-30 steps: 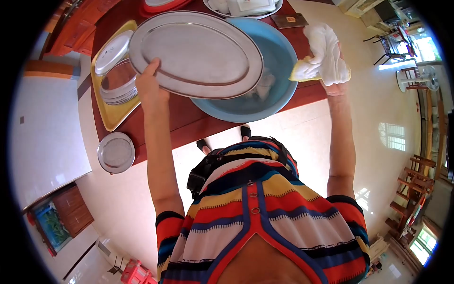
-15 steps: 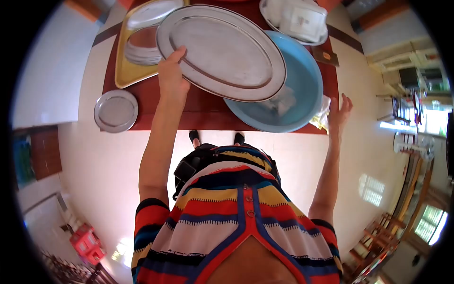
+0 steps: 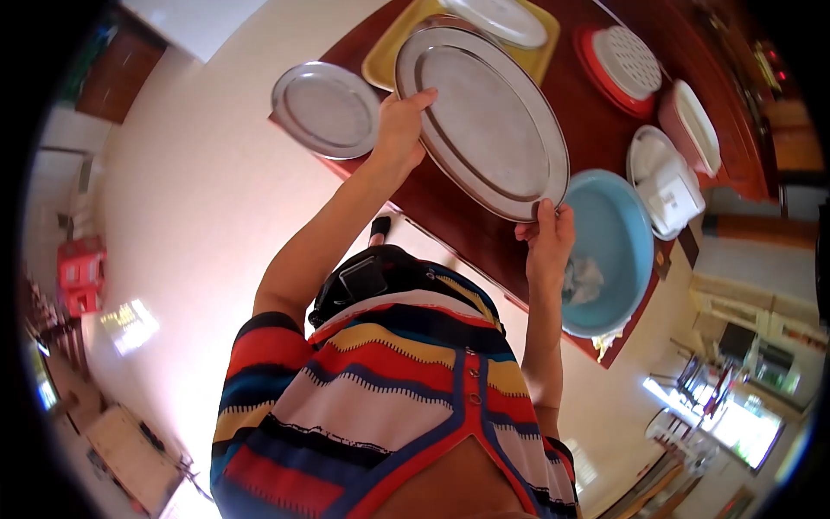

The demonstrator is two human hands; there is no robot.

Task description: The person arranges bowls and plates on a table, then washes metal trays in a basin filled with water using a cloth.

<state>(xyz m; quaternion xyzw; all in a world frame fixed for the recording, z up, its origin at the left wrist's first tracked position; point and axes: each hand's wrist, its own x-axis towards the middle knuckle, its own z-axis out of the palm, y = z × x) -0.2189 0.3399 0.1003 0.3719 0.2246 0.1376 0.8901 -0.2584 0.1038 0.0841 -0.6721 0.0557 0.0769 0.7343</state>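
An oval metal platter (image 3: 488,121) is held up above the dark red table, between my two hands. My left hand (image 3: 405,125) grips its left rim, thumb on top. At the lower right end, my right hand (image 3: 548,238) pinches the rim, with the fingers partly beneath it. Just right of that hand stands a light blue basin (image 3: 618,233) with a wet whitish cloth (image 3: 582,279) inside. Another oval metal platter (image 3: 326,110) lies at the table's left corner. Partly hidden behind the held platter is a yellow tray (image 3: 380,62) bearing a white oval dish (image 3: 506,19) and metal plates.
On the far right of the table (image 3: 575,143) are a red basin with a white perforated basket (image 3: 628,62), a pink and white container (image 3: 694,130), and a plate with white containers (image 3: 670,186). A yellowish cloth (image 3: 607,340) lies by the blue basin's near side.
My right hand has come from beside the blue basin to take the platter's right end. The platter is turned more steeply, and my view has swung to the left.
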